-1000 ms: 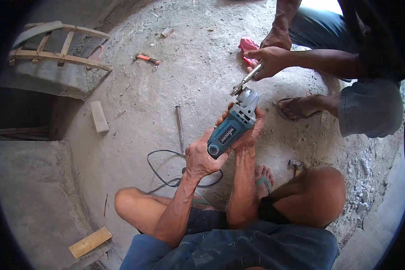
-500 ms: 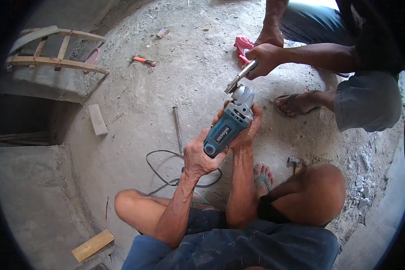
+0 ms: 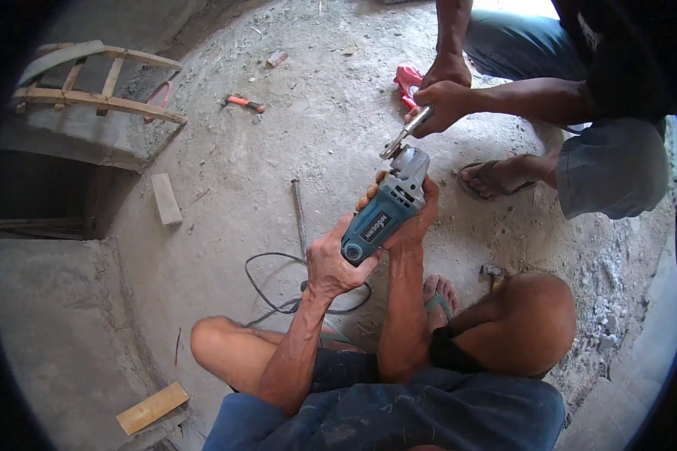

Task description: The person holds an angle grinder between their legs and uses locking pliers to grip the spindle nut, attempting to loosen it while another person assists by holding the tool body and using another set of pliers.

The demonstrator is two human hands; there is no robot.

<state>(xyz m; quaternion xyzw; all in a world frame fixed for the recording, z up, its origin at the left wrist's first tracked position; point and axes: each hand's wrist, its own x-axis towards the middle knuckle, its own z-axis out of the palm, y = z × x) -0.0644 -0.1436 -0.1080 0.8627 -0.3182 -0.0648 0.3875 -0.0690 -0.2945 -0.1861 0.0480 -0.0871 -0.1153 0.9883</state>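
Observation:
A teal angle grinder [image 3: 382,219] with a grey metal head is held in front of me, its head pointing away and to the right. My left hand [image 3: 332,259] wraps the rear end of its body. Around the front part, just behind the head, my right hand [image 3: 421,214] grips from the right and below. A co-worker's hand [image 3: 444,105] holds a silver metal tool [image 3: 414,129], like pliers or a wrench, whose far end meets the grinder's head. Its jaws are too small to make out. A dark power cable [image 3: 252,279] loops on the floor under my left arm.
An orange-handled hammer [image 3: 244,103], a metal rod [image 3: 299,214] and a wooden block [image 3: 165,199] lie on the dusty floor. Another hammer [image 3: 493,272] rests near my right knee. Red cloth [image 3: 408,77] lies by the co-worker. A ladder-like wooden frame [image 3: 120,110] stands beside a dark opening [image 3: 45,188].
The co-worker's metal tool has shifted slightly and turned a little steeper at the grinder's head. My hands keep the same grip, and the view has moved slightly.

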